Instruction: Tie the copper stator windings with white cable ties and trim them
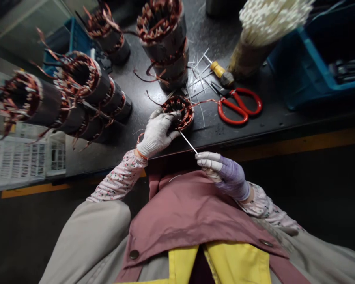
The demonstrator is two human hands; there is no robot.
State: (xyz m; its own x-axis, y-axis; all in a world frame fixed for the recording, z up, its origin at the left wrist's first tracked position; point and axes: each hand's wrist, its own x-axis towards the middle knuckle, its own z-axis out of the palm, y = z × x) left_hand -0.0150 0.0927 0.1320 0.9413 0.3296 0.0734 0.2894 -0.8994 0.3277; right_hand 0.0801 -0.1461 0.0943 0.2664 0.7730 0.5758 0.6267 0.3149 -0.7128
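Note:
A motor stator (pixel 188 114) with copper windings around its rim stands at the front of the dark workbench. My left hand (pixel 158 132), in a white glove, grips its near left side, with fingers over the rim. In a white and purple glove, my right hand (pixel 223 171) pinches the end of a thin white stick (pixel 188 142). The stick's other end reaches the stator's near edge; whether it enters the windings I cannot tell. Copper leads trail from the stator toward the red-handled scissors (pixel 239 105) on the right.
Stacked stators (pixel 165 43) stand behind, and more stators (pixel 88 81) fill the left. A yellow-handled tool (pixel 220 72) lies by loose white strips (pixel 197 77). A bundle of white sticks (pixel 272 19) stands near a blue bin (pixel 303 71); a white crate (pixel 16 161) sits lower left.

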